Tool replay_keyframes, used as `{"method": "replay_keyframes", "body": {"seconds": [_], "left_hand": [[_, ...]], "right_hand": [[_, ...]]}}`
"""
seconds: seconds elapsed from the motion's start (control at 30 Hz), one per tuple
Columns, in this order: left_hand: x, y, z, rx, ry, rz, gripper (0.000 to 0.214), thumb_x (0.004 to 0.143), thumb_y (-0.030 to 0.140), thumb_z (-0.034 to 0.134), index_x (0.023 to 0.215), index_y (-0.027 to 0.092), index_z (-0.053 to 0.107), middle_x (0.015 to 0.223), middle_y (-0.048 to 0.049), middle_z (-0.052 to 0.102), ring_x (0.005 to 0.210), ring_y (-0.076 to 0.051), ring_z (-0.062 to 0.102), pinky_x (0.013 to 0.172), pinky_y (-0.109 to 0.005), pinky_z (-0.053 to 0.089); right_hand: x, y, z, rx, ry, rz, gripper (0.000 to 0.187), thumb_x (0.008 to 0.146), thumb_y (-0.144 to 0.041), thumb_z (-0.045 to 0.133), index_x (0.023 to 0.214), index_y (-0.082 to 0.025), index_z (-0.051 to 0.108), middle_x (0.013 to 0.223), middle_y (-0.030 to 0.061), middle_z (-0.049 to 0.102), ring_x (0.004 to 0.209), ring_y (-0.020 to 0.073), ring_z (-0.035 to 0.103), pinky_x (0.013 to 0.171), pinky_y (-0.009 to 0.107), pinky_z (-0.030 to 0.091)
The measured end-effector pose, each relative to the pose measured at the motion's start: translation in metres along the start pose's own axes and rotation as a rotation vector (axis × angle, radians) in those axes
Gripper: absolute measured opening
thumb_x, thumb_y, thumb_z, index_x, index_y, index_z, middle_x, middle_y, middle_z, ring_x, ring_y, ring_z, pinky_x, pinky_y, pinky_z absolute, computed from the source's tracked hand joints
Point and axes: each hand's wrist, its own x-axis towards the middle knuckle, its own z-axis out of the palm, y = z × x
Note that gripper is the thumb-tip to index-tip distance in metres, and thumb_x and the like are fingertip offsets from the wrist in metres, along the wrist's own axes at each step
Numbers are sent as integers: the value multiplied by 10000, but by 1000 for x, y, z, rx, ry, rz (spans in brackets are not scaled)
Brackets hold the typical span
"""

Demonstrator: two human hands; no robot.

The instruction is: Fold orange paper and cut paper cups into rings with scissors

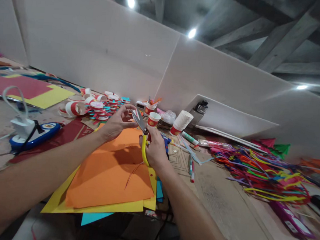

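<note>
My right hand [156, 147] grips scissors [140, 120] by their yellow handle, the grey blades pointing up and to the left. Between the fingertips of my left hand [118, 122] is a small white piece with red on it [135, 115], probably paper. The scissor blades lie right against this piece; whether they are cutting into it I cannot tell. Below both hands, orange paper sheets [102, 182] rest on yellow sheets [56, 200]. Just beyond my right hand stands a red-and-white paper cup [154, 119].
Cut cup pieces [97, 107] cluster at the back left. A cup stack [182, 121] leans behind my right hand. Colourful pipe cleaners [266, 172] spread over the right side. A blue power strip [33, 137] lies left, and markers [192, 170] lie on the cardboard [225, 203].
</note>
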Motion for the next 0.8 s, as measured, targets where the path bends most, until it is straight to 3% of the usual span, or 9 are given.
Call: {"method": "replay_keyframes", "body": {"seconds": [0.3, 0.8], "left_hand": [[0, 4, 4, 12, -21, 11, 569, 563, 123, 851, 1017, 215, 520, 948, 5, 651, 858, -134, 640, 734, -229, 524], [-2, 1, 6, 5, -15, 22, 548, 555, 94, 849, 978, 211, 519, 937, 18, 633, 861, -117, 627, 730, -205, 526]], "right_hand": [[0, -1, -1, -62, -9, -24, 381, 853, -281, 528, 1220, -183, 558, 994, 94, 574, 782, 198, 530, 744, 316, 469], [-1, -3, -3, -127, -9, -1, 321, 854, -315, 522, 1139, -192, 603, 913, 85, 593, 734, 196, 530, 716, 315, 455]]}}
